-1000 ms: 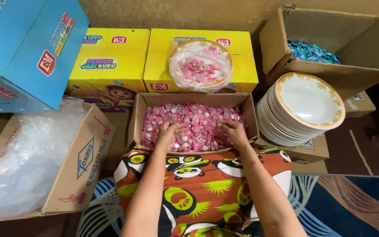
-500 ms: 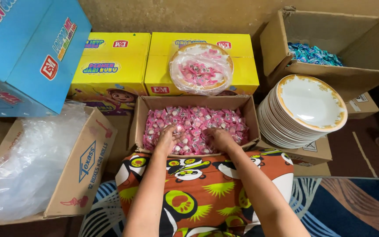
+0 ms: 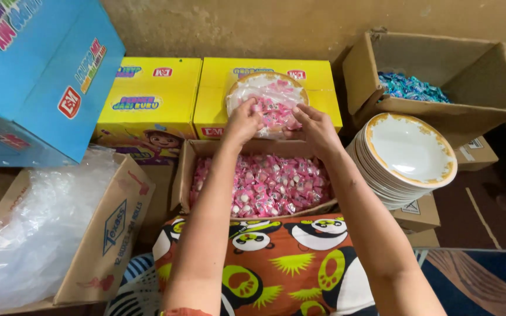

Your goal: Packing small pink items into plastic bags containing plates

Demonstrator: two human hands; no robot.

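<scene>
At the far left a glossy blue carton [image 3: 36, 76] tilts over a brown cardboard box [image 3: 103, 234] stuffed with crinkled clear plastic bags [image 3: 30, 240]. Next come two flat yellow cartons, the left one [image 3: 147, 99] printed with a cartoon figure, the right one [image 3: 265, 73] bearing a round plate [image 3: 267, 96] with a gold-patterned rim, heaped with small pink-wrapped candies under a clear film. The left hand [image 3: 242, 122] has its fingers curled at the plate's near left edge, pinching pink candies or film; just what it grips cannot be told. The right hand [image 3: 317, 127] reaches to the plate's near right edge, fingers bent and touching the heap, and whether it holds anything cannot be told. Below the hands an open cardboard box [image 3: 188, 169] is filled with shiny pink candy [image 3: 265, 184] wrappers, resting against an orange cloth [image 3: 276, 263] printed with pandas. To the right stands a stack of white scalloped plates [image 3: 408, 155] with yellow rims on small boxes, and behind it a large open carton [image 3: 440, 70] holds blue-wrapped candies [image 3: 411, 88].
</scene>
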